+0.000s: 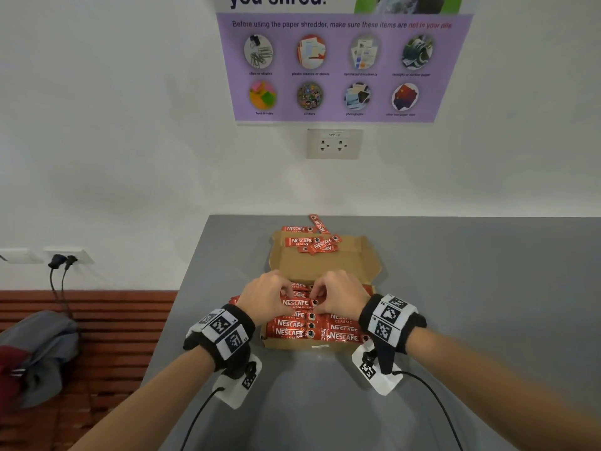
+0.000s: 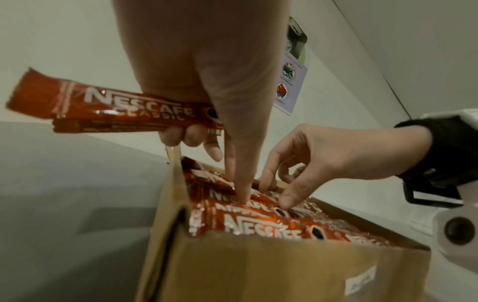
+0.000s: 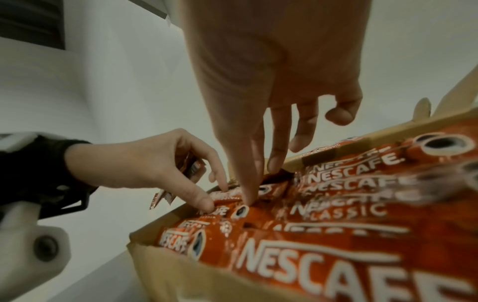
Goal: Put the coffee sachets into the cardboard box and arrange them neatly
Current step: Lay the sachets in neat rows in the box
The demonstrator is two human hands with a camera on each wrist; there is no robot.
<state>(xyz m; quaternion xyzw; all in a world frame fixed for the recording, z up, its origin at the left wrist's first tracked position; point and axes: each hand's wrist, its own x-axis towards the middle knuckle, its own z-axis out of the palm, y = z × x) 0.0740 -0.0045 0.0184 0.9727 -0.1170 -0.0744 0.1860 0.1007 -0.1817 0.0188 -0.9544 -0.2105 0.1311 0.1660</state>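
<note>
The open cardboard box (image 1: 292,345) lies on the grey table, its lid (image 1: 325,266) folded back. Rows of red coffee sachets (image 1: 291,330) fill the near part. My left hand (image 1: 266,296) hovers over the box's middle, its outer fingers curled round a spare coffee sachet (image 2: 116,110). Its index finger (image 2: 240,183) points down onto a sachet in the box. My right hand (image 1: 338,297) is beside it, thumb (image 3: 245,183) and index fingertip pressing on the packed sachets (image 3: 310,261). More loose sachets (image 1: 312,245) lie on the lid.
Two sachets (image 1: 304,226) lie on the table (image 1: 455,288) beyond the lid, close to the wall. The table's left edge drops to a slatted wooden bench (image 1: 123,320) with a grey bag (image 1: 35,353). Camera cables trail from both wrists.
</note>
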